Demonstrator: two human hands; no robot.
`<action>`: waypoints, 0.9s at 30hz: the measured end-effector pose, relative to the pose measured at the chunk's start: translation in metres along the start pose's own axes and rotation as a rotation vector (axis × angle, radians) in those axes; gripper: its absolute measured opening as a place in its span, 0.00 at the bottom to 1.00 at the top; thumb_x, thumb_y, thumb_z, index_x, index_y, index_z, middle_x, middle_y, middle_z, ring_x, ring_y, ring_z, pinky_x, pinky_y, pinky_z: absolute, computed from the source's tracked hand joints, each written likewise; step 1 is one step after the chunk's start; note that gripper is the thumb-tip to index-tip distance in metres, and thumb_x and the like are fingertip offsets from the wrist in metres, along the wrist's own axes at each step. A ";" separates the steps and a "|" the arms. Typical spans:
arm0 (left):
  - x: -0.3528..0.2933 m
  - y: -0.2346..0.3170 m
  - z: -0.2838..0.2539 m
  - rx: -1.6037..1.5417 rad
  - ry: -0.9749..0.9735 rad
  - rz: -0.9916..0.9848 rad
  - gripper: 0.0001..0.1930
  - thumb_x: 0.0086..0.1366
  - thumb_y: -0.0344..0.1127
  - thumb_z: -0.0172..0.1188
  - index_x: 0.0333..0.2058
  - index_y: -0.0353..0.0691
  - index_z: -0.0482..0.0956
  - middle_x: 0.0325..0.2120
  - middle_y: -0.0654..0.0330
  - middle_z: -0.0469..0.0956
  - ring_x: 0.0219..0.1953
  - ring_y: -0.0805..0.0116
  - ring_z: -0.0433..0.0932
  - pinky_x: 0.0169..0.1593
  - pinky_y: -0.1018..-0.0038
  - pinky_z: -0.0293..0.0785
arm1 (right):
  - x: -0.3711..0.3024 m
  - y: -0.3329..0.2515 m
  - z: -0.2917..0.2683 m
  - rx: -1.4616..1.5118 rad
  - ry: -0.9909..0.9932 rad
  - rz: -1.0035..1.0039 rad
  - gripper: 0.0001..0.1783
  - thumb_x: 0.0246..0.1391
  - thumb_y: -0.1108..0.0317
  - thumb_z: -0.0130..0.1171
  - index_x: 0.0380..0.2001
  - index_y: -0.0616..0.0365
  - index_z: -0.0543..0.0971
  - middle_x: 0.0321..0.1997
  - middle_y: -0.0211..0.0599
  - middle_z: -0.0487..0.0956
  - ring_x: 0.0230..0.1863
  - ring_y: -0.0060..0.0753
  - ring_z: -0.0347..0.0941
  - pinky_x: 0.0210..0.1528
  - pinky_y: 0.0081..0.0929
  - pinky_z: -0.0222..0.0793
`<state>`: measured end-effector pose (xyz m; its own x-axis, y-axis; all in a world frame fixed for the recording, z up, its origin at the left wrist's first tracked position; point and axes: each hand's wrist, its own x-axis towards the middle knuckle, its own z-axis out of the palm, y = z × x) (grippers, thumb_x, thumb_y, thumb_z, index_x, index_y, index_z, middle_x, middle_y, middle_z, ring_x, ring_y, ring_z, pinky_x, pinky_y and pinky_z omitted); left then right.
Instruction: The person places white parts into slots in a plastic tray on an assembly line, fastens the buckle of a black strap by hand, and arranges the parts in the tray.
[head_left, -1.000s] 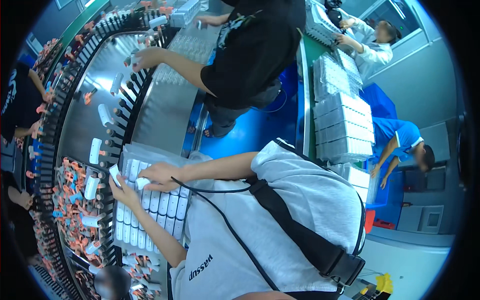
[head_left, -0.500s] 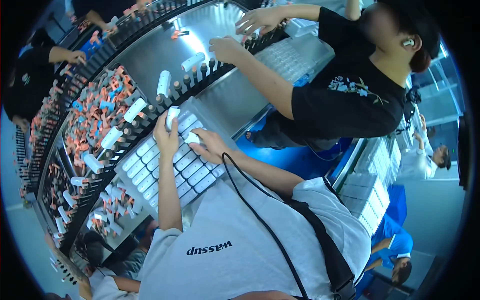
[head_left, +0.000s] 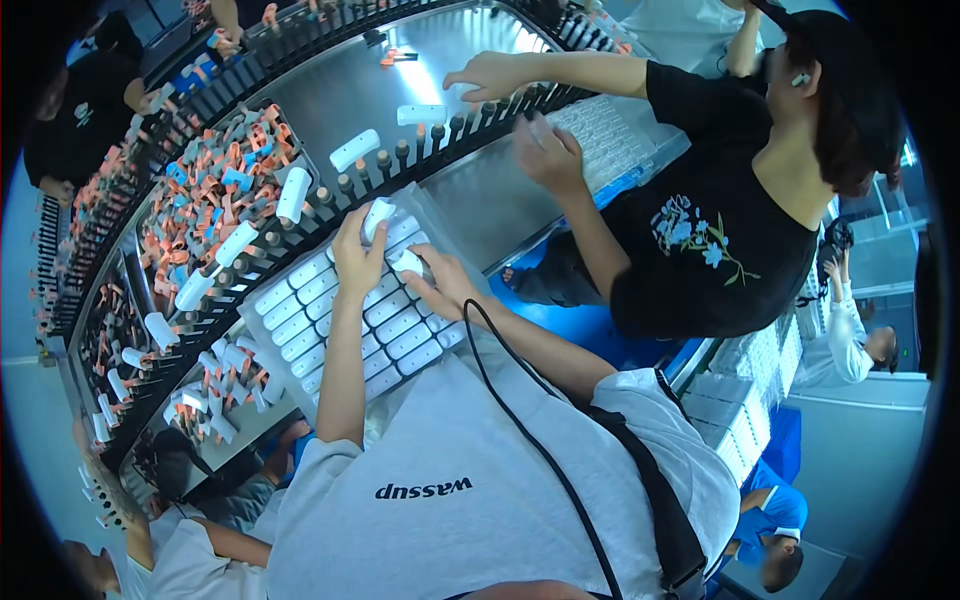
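Observation:
My left hand (head_left: 358, 252) is closed on a white oblong casing (head_left: 377, 217), held over the far edge of a clear plastic tray (head_left: 262, 296). Close by on its right, my right hand (head_left: 442, 284) pinches a small white piece (head_left: 407, 263); fingers partly cover it, and its kind is unclear. Rows of similar white casings (head_left: 302, 345) fill much of the tray beneath both hands. The tray lies in front of my body, beside a curved line of dark upright pegs (head_left: 325, 200). Several pegs carry white casings (head_left: 293, 195).
Behind the pegs, a bin holds many orange, grey and blue clips (head_left: 205, 195). A metal surface (head_left: 330, 75) stretches beyond. A co-worker in black (head_left: 720, 230) stands at right, near stacked clear trays (head_left: 610, 135). A black cord (head_left: 540, 440) hangs across my shirt.
The view has shifted slightly; peg-mounted casings appear farther up and right. One co-worker's hand has drawn back from the pegs. My hands keep their holds over the tray.

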<state>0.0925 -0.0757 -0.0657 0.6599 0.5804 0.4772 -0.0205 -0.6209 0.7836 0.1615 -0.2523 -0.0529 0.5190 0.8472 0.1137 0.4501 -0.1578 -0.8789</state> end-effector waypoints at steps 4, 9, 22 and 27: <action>-0.002 -0.001 -0.002 0.001 -0.021 -0.055 0.17 0.66 0.36 0.62 0.51 0.34 0.78 0.39 0.49 0.81 0.36 0.55 0.81 0.38 0.68 0.75 | 0.000 0.005 0.003 0.014 0.059 -0.037 0.23 0.60 0.60 0.63 0.53 0.62 0.72 0.37 0.54 0.80 0.34 0.49 0.79 0.36 0.38 0.73; -0.004 -0.007 0.000 0.011 0.011 -0.047 0.18 0.66 0.38 0.63 0.51 0.34 0.78 0.38 0.48 0.82 0.35 0.57 0.81 0.38 0.69 0.75 | 0.020 0.020 -0.012 0.565 0.076 0.306 0.17 0.69 0.60 0.54 0.52 0.62 0.74 0.43 0.34 0.82 0.39 0.27 0.79 0.46 0.25 0.73; 0.041 0.090 0.004 -0.047 -0.064 0.085 0.19 0.64 0.34 0.64 0.51 0.34 0.77 0.42 0.45 0.81 0.44 0.44 0.80 0.47 0.60 0.76 | 0.069 0.023 -0.127 0.595 0.665 0.217 0.15 0.68 0.63 0.56 0.47 0.66 0.75 0.45 0.38 0.81 0.42 0.25 0.80 0.43 0.23 0.75; 0.163 0.103 0.059 0.128 -0.181 0.121 0.17 0.66 0.37 0.61 0.49 0.33 0.77 0.41 0.41 0.82 0.42 0.39 0.80 0.45 0.53 0.74 | 0.054 0.044 -0.091 0.669 0.513 0.302 0.18 0.69 0.62 0.54 0.51 0.67 0.75 0.46 0.40 0.82 0.44 0.30 0.82 0.46 0.26 0.77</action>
<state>0.2426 -0.0762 0.0689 0.7826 0.4007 0.4764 -0.0204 -0.7484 0.6629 0.2751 -0.2597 -0.0436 0.8799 0.4613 -0.1141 -0.1928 0.1271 -0.9730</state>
